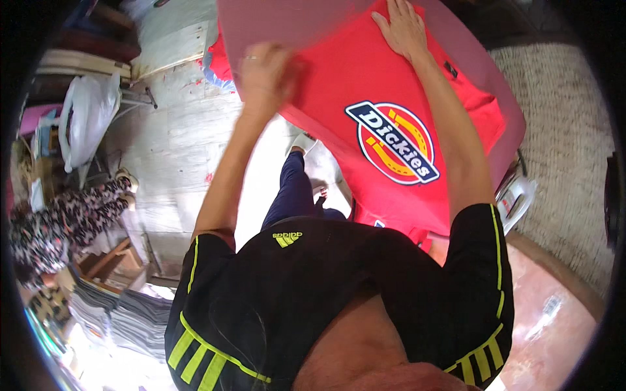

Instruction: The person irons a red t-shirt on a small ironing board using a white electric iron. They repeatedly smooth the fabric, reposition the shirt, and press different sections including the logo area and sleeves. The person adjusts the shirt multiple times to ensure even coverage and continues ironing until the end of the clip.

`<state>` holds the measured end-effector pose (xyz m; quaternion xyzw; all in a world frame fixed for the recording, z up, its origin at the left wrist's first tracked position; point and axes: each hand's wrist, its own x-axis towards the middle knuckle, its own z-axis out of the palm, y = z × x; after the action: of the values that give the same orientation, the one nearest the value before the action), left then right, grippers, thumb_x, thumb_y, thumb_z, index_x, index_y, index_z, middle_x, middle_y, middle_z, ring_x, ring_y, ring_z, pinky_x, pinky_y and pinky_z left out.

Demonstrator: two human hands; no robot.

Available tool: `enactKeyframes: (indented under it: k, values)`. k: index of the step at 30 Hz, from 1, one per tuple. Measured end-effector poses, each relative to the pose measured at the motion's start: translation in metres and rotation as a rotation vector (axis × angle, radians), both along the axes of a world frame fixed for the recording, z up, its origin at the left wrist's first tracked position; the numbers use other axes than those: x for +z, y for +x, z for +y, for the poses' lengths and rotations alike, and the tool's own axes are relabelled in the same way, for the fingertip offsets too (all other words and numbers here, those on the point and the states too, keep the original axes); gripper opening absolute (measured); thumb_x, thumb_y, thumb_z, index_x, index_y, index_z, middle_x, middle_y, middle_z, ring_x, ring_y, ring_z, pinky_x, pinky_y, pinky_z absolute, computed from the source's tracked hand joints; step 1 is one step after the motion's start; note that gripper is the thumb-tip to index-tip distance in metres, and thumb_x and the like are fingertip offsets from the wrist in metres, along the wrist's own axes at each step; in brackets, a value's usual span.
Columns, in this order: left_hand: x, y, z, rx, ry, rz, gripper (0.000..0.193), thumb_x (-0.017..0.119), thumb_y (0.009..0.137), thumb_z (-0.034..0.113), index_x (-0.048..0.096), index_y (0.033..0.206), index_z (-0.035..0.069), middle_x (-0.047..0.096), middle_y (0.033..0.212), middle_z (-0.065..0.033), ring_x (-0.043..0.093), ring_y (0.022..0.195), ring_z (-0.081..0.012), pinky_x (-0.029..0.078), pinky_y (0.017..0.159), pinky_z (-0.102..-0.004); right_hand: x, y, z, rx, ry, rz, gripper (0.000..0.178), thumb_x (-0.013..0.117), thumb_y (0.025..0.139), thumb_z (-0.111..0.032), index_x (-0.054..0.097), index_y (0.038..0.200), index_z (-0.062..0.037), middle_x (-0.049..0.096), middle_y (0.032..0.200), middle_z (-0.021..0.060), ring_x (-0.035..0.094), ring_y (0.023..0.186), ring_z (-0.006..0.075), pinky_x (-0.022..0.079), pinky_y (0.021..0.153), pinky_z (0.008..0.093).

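A red T-shirt [326, 91] with a large round printed emblem lies spread over a mauve table [293, 23]. Its lower part hangs over the table's near edge toward my body. My right hand [404, 29] rests on the shirt near the far right, open, with its fingers stretched out. At the shirt's left edge is my left hand [267, 75], smeared by motion. Whether it grips the cloth cannot be made out. A small dark label [450, 69] shows on the shirt beside my right forearm.
More red cloth in a clear bag [218, 68] sits beyond the table's left side. A white plastic chair [518, 199] stands by its right edge. At far left are a white plastic bag [91, 120], patterned trouser legs of another person [72, 218] and stacked grey cloth [124, 313].
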<state>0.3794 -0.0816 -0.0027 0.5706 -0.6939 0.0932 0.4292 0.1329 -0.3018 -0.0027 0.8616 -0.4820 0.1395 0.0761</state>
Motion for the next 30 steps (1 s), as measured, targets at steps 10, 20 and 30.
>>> enactKeyframes:
  k: [10, 20, 30]
  values:
    - [-0.021, -0.070, 0.002, 0.001, 0.347, -0.127, 0.056, 0.046, 0.097, 0.050, 0.049, 0.141, 0.016, 0.039, 0.153, -0.0032, 0.029, 0.143, -0.0303, 0.020, 0.117, -0.0511, -0.001, -0.002, -0.004, 0.052, 0.039, 0.065, 0.074, 0.036, 0.098, -0.055, 0.032, 0.150, -0.0027, 0.026, 0.159, 0.0156, 0.023, 0.146, 0.0325, 0.023, 0.116, 0.0492]
    - [-0.025, -0.071, -0.001, 0.020, 0.369, -0.079, 0.054, 0.044, 0.098, 0.048, 0.051, 0.141, 0.017, 0.040, 0.152, -0.0024, 0.029, 0.144, -0.0289, 0.020, 0.118, -0.0511, 0.024, -0.012, 0.001, 0.116, 0.124, 0.243, 0.063, 0.039, 0.101, -0.046, 0.038, 0.147, -0.0039, 0.033, 0.154, 0.0194, 0.032, 0.142, 0.0364, 0.027, 0.114, 0.0491]
    - [-0.023, -0.070, 0.005, 0.008, 0.347, -0.053, 0.051, 0.049, 0.097, 0.045, 0.053, 0.139, 0.016, 0.041, 0.152, -0.0021, 0.030, 0.143, -0.0292, 0.020, 0.117, -0.0507, 0.046, -0.167, 0.179, -0.013, 0.159, -0.092, 0.053, 0.055, 0.098, -0.029, 0.045, 0.139, 0.0025, 0.039, 0.146, 0.0278, 0.038, 0.136, 0.0408, 0.029, 0.114, 0.0458]
